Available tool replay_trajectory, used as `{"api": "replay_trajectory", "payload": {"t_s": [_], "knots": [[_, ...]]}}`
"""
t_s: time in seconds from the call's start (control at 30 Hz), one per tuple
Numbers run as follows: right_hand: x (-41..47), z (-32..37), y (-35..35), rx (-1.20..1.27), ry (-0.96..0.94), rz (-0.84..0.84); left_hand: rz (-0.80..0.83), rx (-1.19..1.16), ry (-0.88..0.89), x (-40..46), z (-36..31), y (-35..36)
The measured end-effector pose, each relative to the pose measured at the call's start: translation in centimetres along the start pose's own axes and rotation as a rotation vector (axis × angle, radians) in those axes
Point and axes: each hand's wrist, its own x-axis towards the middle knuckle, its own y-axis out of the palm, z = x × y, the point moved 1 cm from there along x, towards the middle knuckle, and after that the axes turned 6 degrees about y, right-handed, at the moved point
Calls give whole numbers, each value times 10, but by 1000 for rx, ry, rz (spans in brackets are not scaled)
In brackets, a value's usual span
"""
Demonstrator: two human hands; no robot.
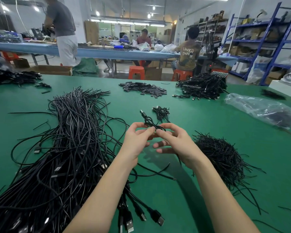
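Green matting covers the counter (191, 106) of a busy workshop with other people at work behind. Just above it, near the middle, the left grip (138, 137) and right grip (176, 143) both pinch the coiled cable (148, 122), fingertips curled on its waist; whether a tie is on yet is too small to tell. A slack pinch would likely let the loops spring open, and the plug end sticking up could snag. Loose cables (65, 140) sprawl under the left forearm and a heap of ties (222, 155) lies just beside the right wrist; a sweeping arm could drag either. A finished bundle (161, 112) lies just beyond the hands, a plastic bag (262, 110) well apart to the right.
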Motion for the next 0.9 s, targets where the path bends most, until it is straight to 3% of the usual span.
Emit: {"api": "replay_trajectory", "payload": {"t_s": [0.1,0.2,0.33,0.43,0.6,0.77,0.9], "knots": [[10,-2,-4,-87,20,-98,31,150,-6,1,2,-2],[36,-3,-6,-233,-5,-302,85,474,20,0,9,-2],[86,0,-2,-533,-150,-411,274,902,103,-5,18,1],[127,5,1,-780,-206,-412,364,1045,151,-8,22,3],[168,6,1,-1338,40,-263,403,1109,218,-7,22,3],[165,0,5,-1396,-43,-316,418,1154,279,-8,23,4],[139,3,9,-1238,-183,-253,428,1176,298,-8,24,5]]}}
